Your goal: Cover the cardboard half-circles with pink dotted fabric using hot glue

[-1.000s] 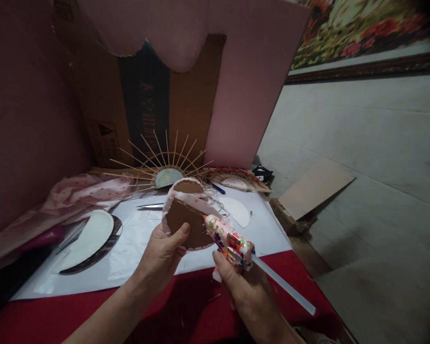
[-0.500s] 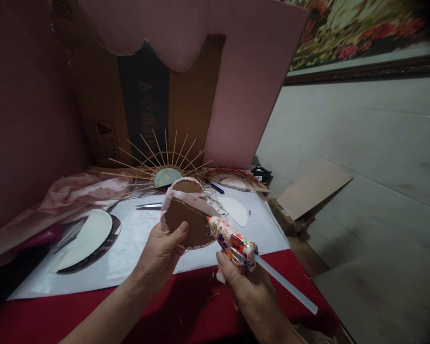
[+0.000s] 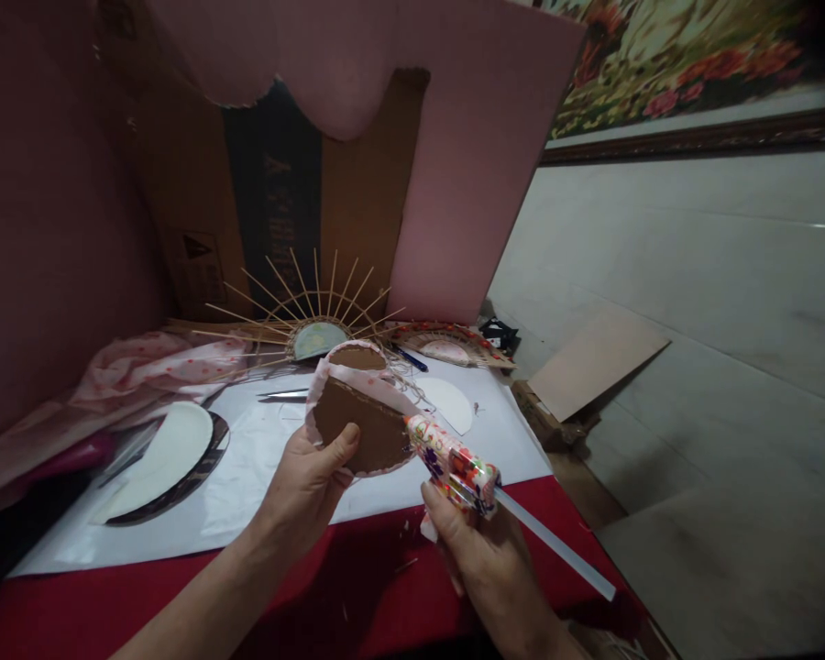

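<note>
My left hand point(image 3: 316, 472) pinches a brown cardboard piece point(image 3: 361, 426) with its thumb on top. Pink spotted fabric point(image 3: 316, 403) is folded around the rim of the cardboard, and a fabric strip crosses it below a second, smaller brown section. My right hand point(image 3: 485, 550) is wrapped round a hot glue gun point(image 3: 450, 458) covered in a flower pattern. A long translucent glue stick point(image 3: 556, 541) sticks out of the back of the gun. The orange nozzle is at the right edge of the cardboard; whether it touches I cannot tell.
Behind my hands stand a half-round frame with thin sticks point(image 3: 320, 339) and a decorated fan point(image 3: 446, 348). Scissors point(image 3: 285, 395) and a white half-round cutout point(image 3: 446, 403) lie on the white sheet. At left are a white folded piece point(image 3: 171, 449) and crumpled spotted fabric point(image 3: 151, 376).
The glue gun has shifted slightly right along the cardboard's edge with my right hand. My left hand holds the cardboard almost still.
</note>
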Action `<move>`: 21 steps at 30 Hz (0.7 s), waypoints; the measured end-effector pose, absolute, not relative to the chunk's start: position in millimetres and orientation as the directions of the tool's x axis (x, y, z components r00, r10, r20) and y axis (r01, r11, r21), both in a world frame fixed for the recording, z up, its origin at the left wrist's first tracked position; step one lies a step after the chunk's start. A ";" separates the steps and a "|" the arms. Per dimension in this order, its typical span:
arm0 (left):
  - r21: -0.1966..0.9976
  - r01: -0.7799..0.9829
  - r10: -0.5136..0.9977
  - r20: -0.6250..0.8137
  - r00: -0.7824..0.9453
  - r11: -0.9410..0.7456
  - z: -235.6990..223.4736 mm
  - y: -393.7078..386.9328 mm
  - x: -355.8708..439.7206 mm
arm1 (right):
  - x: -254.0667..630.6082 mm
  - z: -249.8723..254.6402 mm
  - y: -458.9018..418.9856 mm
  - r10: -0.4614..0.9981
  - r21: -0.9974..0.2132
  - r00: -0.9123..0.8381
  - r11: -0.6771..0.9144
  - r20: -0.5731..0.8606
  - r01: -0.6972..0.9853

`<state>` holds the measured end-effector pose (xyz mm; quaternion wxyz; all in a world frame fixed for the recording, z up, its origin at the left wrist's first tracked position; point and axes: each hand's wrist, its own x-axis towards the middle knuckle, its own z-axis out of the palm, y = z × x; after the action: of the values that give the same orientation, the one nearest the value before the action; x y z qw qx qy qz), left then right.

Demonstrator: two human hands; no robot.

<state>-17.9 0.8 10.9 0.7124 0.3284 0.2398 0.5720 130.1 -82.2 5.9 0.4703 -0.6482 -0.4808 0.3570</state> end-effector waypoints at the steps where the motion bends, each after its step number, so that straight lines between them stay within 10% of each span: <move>1: 0.742 -0.658 0.973 0.032 0.230 0.131 10.6 0.8 -17.9 | 130.3 7.5 -82.3 0.966 -0.956 0.260 -0.083 -0.006 0.283; 21: 0.733 -0.668 0.973 0.034 0.227 0.130 7.7 1.0 -18.2 | 128.3 14.2 -79.2 0.970 -0.951 0.228 0.005 0.079 0.309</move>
<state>-18.2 1.0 7.7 0.7136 0.3230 0.2364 0.5749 128.3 -79.2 14.2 0.4834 -0.6168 -0.5184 0.3422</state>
